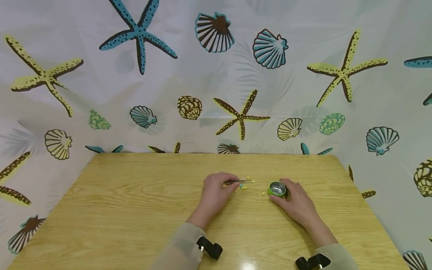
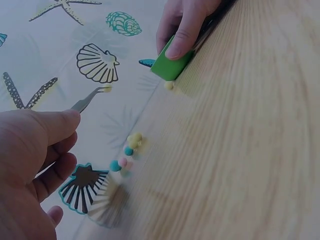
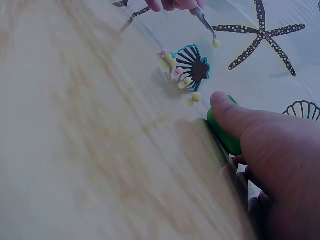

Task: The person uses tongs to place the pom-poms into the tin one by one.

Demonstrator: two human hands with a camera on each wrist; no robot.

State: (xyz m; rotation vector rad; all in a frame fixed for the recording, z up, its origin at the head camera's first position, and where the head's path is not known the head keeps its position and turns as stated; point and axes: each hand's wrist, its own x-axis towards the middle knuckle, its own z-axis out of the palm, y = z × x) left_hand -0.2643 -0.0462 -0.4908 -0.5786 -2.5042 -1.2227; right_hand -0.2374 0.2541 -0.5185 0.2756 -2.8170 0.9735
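My left hand (image 1: 216, 191) pinches metal tweezers (image 2: 86, 101) between thumb and fingers. At the tweezers' tips is a small yellow ball (image 2: 107, 88), held off the table. My right hand (image 1: 298, 204) grips a small round green tin (image 1: 277, 189) from its right side, thumb at the near side. The tin stands upright on the table with its silvery inside showing. One loose yellow ball (image 1: 263, 194) lies just left of the tin. Several small balls, yellow, blue (image 2: 115, 165) and pink (image 2: 123, 162), lie on the table beyond the left hand's fingertips.
The light wooden table (image 1: 135, 210) reaches back to a white cloth (image 1: 162, 86) printed with starfish and shells, which also hangs at both sides. Black camera mounts (image 1: 210, 248) sit on both sleeved wrists.
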